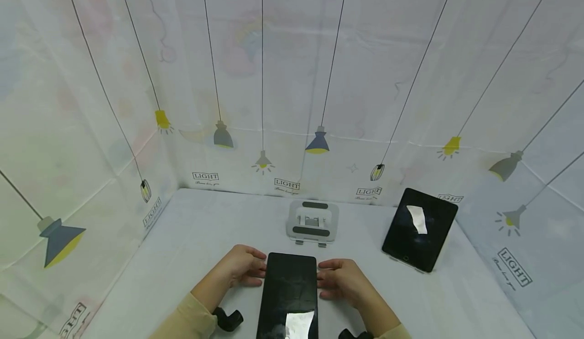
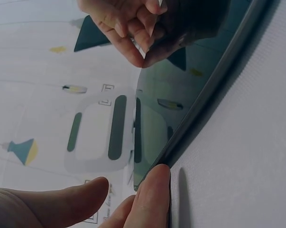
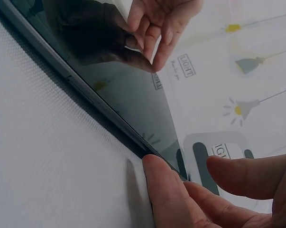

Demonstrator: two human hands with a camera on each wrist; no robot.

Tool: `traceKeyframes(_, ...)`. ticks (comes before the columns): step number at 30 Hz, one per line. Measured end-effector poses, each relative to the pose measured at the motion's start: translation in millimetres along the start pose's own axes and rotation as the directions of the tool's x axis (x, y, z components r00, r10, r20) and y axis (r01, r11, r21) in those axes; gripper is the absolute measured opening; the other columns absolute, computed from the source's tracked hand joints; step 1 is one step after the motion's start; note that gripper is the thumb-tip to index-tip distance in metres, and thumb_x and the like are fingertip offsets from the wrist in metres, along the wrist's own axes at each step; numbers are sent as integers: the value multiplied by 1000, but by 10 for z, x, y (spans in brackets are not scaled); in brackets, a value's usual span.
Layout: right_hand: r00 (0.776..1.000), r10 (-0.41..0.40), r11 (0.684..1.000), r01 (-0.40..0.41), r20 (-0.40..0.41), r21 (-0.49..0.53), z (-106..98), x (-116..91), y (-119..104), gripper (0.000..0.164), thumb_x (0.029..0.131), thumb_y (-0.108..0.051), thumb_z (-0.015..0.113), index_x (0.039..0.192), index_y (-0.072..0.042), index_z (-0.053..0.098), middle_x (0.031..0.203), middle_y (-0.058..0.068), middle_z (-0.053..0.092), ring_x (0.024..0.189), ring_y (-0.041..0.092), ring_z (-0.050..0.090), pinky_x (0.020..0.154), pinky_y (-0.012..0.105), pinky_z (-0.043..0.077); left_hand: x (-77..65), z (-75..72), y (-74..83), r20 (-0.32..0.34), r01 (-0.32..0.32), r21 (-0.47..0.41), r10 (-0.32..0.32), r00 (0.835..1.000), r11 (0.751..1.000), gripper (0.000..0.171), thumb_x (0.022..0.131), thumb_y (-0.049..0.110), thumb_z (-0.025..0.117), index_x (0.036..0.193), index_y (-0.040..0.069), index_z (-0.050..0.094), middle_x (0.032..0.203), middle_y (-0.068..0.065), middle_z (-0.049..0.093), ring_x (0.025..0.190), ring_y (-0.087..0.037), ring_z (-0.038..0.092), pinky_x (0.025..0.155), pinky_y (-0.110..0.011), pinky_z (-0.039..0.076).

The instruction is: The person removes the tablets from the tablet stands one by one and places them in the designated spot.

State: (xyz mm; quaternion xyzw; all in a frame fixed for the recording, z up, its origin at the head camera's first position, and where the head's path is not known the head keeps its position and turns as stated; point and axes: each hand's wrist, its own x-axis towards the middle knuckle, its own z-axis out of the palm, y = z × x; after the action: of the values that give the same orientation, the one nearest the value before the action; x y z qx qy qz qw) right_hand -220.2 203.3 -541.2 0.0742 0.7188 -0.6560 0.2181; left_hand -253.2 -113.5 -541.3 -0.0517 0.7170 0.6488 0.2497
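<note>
1. Black tablet (image 1: 289,283): near middle of the white-covered table (image 1: 196,237), long sides running near to far, glossy screen up. Near end runs out of the head view. A bright white reflection shows on its near part. Cannot tell whether it rests fully on the cloth.
2. Left hand (image 1: 246,265): at the tablet's left edge, toward the far end. Fingers extended, tips touching the edge; thumb apart from them, raised clear of the screen.
3. Right hand (image 1: 339,278): at the right edge, roughly opposite. Fingers extended against the side, thumb likewise apart and off the glass.
4. Grey tablet stand (image 1: 312,221): just beyond the tablet's far end, slightly right; two dark pads, two small tabs on its near side.
5. Second black tablet (image 1: 420,230): right, farther off, propped at a tilt, round button at its lower edge. Support mostly hidden.
6. Pale yellow sleeves (image 1: 189,318) on both arms; a black device (image 1: 230,321) at the left wrist.
7. White curtain (image 1: 274,75) printed with hanging lamps, far side and both flanks.
</note>
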Motion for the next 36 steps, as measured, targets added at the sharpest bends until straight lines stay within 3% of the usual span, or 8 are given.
traceKeyframes(14,1000,25,999,-25,19,46,-68,-71,-5,49,102,-4,65,146,13,53,116,16,80,88,21,80,77,42,70,18,-77,5,-3,17,8,-17,1000,1000,33,99,2,69,130,-9,68,111,-21,80,83,-21,79,78,-43,70)
traceKeyframes(20,1000,27,999,-28,10,42,-82,-74,1,51,103,-8,67,148,10,53,123,19,78,91,23,80,78,44,70,50,-102,8,11,-17,-21,17,1000,1000,39,99,3,70,136,-10,64,120,-23,78,87,-20,79,78,-42,70)
traceKeyframes(27,999,33,999,-33,1,43,-105,-83,-12,53,103,-10,68,150,8,53,127,21,77,96,27,81,79,45,70,52,-76,31,43,-58,-76,62,997,995,44,101,2,67,142,-11,59,132,-29,72,102,-28,80,85,-47,69)
traceKeyframes(36,1000,8,999,-7,-30,34,-160,-139,-73,56,103,-13,68,153,6,50,132,23,74,103,32,80,79,48,70,37,-2,105,57,-84,-101,90,994,991,46,102,6,68,144,-9,58,134,-28,71,103,-27,79,90,-49,68)
